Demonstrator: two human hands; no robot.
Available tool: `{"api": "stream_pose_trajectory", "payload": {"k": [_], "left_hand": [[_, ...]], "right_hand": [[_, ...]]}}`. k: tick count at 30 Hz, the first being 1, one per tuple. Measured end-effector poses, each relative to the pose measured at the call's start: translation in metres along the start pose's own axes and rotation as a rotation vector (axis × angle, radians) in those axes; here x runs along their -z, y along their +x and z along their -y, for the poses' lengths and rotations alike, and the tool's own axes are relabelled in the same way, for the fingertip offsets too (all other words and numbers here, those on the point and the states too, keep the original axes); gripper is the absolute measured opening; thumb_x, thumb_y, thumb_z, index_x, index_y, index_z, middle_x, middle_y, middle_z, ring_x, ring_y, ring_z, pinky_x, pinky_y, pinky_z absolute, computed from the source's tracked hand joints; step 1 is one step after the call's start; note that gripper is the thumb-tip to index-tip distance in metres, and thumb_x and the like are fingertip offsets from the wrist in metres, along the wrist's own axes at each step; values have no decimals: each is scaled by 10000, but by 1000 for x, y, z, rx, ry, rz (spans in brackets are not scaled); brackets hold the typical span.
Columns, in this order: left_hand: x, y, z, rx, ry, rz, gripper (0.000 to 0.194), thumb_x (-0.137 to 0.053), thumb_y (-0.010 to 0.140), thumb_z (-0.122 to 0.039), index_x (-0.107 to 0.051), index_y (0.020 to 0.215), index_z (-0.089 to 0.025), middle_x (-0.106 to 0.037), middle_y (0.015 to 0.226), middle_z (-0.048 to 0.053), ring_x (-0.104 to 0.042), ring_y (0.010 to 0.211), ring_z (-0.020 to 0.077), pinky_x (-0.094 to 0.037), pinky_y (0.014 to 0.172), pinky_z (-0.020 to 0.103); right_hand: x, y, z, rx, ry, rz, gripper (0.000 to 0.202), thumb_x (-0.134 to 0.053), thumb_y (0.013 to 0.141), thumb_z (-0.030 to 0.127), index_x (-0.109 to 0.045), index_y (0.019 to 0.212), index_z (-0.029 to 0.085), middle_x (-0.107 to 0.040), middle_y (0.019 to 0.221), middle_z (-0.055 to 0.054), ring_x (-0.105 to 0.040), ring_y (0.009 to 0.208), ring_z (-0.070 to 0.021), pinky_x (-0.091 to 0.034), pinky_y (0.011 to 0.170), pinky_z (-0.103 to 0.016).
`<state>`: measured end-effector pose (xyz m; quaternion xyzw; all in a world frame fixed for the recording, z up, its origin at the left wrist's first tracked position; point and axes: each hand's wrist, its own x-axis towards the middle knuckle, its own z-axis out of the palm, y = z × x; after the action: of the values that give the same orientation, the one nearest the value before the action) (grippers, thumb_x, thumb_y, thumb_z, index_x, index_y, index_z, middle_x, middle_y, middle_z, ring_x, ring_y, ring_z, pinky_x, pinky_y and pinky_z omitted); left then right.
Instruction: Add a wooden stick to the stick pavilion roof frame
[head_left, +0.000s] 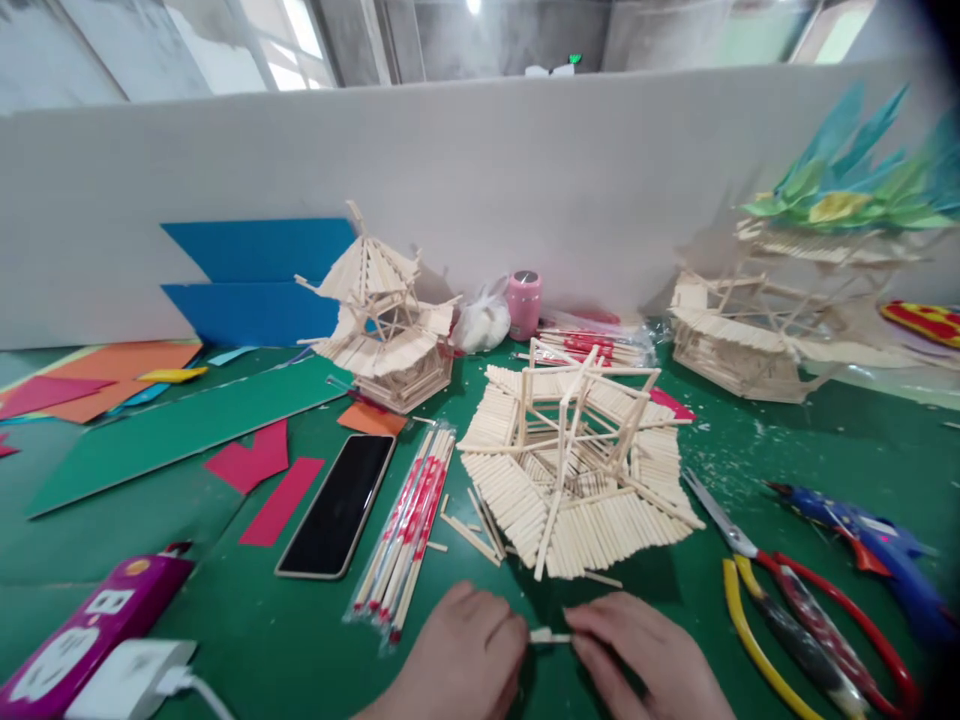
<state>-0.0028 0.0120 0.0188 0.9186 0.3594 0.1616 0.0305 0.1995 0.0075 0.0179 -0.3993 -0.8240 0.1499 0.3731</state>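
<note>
At the near edge of the green counter (247,620), the left hand (457,655) and the right hand (645,655) meet over a short pale wooden stick piece (550,635). Both hands are curled, fingertips pinching the piece from either end, and it sits just above the counter surface between them.

Just beyond the hands, in the middle of the counter, lies the half-built stick roof section (577,470): a fan of pale sticks laid side by side around a bare open frame of longer sticks. The skirt of sticks looks largely filled, but the upright frame in the middle carries no covering, so I judge this model to be partly done, with its upper part left to build. A finished-looking small stick pavilion (382,320) stands toward the far edge, left of the middle, and a larger stick structure (742,340) sits toward the far right corner under green and blue paper leaves (847,180).

Supplies remain: a clear packet of red-wrapped wooden sticks (405,525) lies left of the roof section, with a black phone (337,505) beside it. Red-and-yellow-handled cutters (787,600) and a blue glue gun (862,540) lie near the right edge. A few loose sticks (472,535) lie between the packet and the roof section.
</note>
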Motion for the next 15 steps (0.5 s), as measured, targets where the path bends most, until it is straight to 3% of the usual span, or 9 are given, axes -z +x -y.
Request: {"api": "stream_pose_trajectory", "payload": {"k": [4,8,11,15], "left_hand": [[-9,-13,14,82,87,48,196,-402,788,-40,-557,731,-145,-572,646,49,-482,560,187,-358,542,314],[-12,-14,18,127,138,26,169,-428,810,-60,-565,762,-144,-586,721,66,-490,602,199,-362,556,326],[-9,-10,16,105,157,-7,161,-430,819,-73,-573,869,-128,-599,789,78,-509,659,209,-370,600,340],[-3,0,11,5,192,-53,232,-414,818,-106,-561,997,-96,-612,931,114,-521,796,249,-352,720,387]], "right_hand": [[-4,-8,-13,-54,-301,14,193,-405,848,182,-591,899,178,-667,797,-61,-636,727,-158,-526,642,-256],[-9,-5,-27,-56,-450,37,217,-393,820,143,-609,804,153,-662,723,-97,-627,649,-238,-512,572,-367],[-11,3,-30,-22,-480,89,246,-390,785,86,-599,693,179,-647,630,-70,-608,567,-210,-480,514,-313],[-6,9,-28,57,-478,147,249,-411,756,41,-603,782,197,-659,677,-44,-608,622,-167,-466,585,-256]]}}
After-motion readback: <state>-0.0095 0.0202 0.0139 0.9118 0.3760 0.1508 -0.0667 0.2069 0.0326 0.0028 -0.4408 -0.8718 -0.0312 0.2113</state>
